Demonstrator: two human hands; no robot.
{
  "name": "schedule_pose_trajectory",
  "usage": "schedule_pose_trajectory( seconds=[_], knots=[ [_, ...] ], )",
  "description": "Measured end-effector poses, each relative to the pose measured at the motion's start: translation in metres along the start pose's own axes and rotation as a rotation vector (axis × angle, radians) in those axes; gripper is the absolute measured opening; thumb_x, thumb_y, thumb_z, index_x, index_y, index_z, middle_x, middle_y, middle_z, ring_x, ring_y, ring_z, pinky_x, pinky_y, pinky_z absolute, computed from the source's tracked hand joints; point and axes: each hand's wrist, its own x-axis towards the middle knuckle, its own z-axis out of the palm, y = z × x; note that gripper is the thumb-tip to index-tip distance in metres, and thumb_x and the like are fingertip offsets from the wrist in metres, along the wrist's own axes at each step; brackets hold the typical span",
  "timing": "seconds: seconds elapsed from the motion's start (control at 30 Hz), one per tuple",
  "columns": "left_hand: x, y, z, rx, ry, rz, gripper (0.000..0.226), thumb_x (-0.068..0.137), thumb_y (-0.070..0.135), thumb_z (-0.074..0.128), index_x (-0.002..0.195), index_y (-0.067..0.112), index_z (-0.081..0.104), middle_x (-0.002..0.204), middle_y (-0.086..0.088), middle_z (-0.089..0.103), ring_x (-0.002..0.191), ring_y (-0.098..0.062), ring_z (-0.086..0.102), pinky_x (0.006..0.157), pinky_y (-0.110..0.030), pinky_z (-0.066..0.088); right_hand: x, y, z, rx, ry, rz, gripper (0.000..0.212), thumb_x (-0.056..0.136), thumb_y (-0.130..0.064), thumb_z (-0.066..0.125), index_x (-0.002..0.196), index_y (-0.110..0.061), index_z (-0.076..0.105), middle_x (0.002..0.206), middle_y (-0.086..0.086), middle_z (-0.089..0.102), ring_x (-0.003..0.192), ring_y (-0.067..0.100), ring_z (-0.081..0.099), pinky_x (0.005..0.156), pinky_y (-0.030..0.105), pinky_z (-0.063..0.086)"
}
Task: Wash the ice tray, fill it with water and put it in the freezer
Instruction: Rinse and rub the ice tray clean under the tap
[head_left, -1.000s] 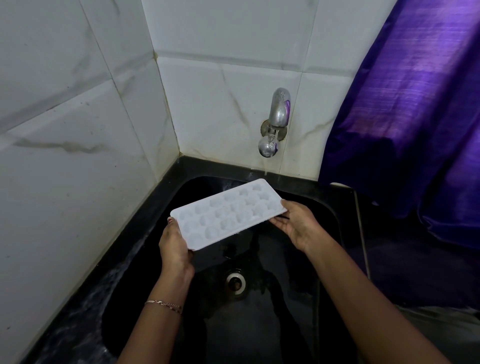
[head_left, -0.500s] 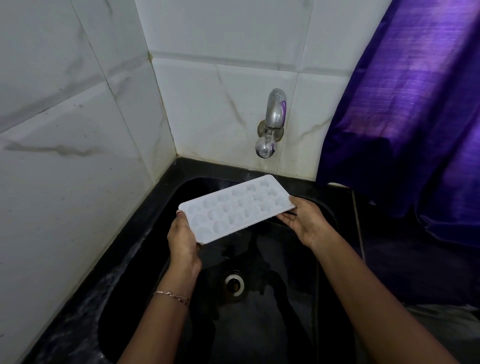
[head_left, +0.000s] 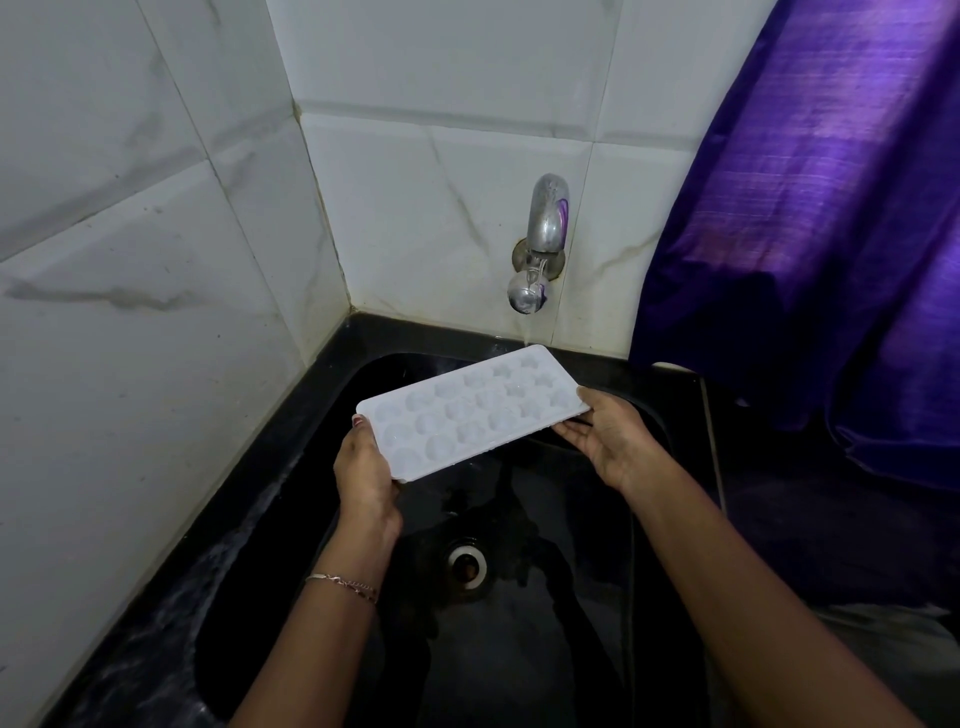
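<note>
1. My left hand grips the ice tray by its near end.
2. Over the sink, its long axis runs toward the tap, far corner under the stream.
3. My right hand holds that far end.

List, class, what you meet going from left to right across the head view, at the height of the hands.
left hand → ice tray → right hand → purple curtain. The tap is left out: it hangs above the tray's far end, within its span.
</note>
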Motion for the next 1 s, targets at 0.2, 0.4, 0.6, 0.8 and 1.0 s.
schedule_pose_trajectory(
  seconds=[0.2, 0.4, 0.6, 0.8, 1.0],
  knots=[
    [-0.001, 0.001, 0.004, -0.006, -0.017, 0.006, 0.03, 0.103, 0.038, 0.037, 0.115, 0.019, 0.057, 0.101, -0.001, 0.068, 0.085, -0.017, 0.067, 0.069, -0.031, 0.054, 0.001, 0.001, -0.001, -0.003, 0.028, -0.014, 0.014, 0.099, -0.011, 0.046, 0.093, -0.006, 0.058, 0.096, 0.012, 0.066, 0.089, 0.024, 0.066, 0.079, 0.035, 0.054],
    [0.002, 0.008, 0.016, 0.005, -0.065, 0.0, 0.03, 0.103, 0.038, 0.037, 0.113, 0.019, 0.058, 0.1, -0.001, 0.07, 0.086, -0.019, 0.069, 0.072, -0.034, 0.057, 0.003, -0.001, -0.006, 0.024, 0.066, -0.041, 0.013, 0.099, -0.012, 0.047, 0.101, -0.006, 0.058, 0.102, 0.011, 0.066, 0.089, 0.022, 0.066, 0.072, 0.031, 0.056],
    [0.007, 0.009, 0.03, 0.032, -0.101, 0.003, 0.031, 0.103, 0.039, 0.037, 0.114, 0.019, 0.059, 0.1, -0.001, 0.07, 0.085, -0.018, 0.069, 0.074, -0.035, 0.057, 0.005, -0.008, -0.012, 0.061, 0.094, -0.066, 0.018, 0.098, -0.013, 0.047, 0.111, -0.003, 0.056, 0.102, 0.011, 0.066, 0.088, 0.022, 0.067, 0.068, 0.029, 0.056],
    [0.01, 0.008, 0.035, 0.037, -0.104, 0.007, 0.03, 0.104, 0.038, 0.036, 0.11, 0.02, 0.059, 0.096, 0.001, 0.07, 0.081, -0.016, 0.069, 0.063, -0.03, 0.055, 0.007, -0.01, -0.013, 0.083, 0.103, -0.074, 0.022, 0.098, -0.012, 0.046, 0.115, -0.001, 0.056, 0.099, 0.01, 0.066, 0.086, 0.022, 0.066, 0.065, 0.028, 0.055],
    [0.01, 0.009, 0.036, 0.029, -0.108, 0.005, 0.028, 0.104, 0.037, 0.037, 0.108, 0.02, 0.058, 0.094, 0.001, 0.069, 0.08, -0.016, 0.068, 0.064, -0.03, 0.054, 0.009, -0.011, -0.013, 0.091, 0.107, -0.075, 0.022, 0.098, -0.013, 0.047, 0.115, -0.002, 0.056, 0.099, 0.01, 0.067, 0.086, 0.021, 0.067, 0.066, 0.028, 0.055]
  ],
)
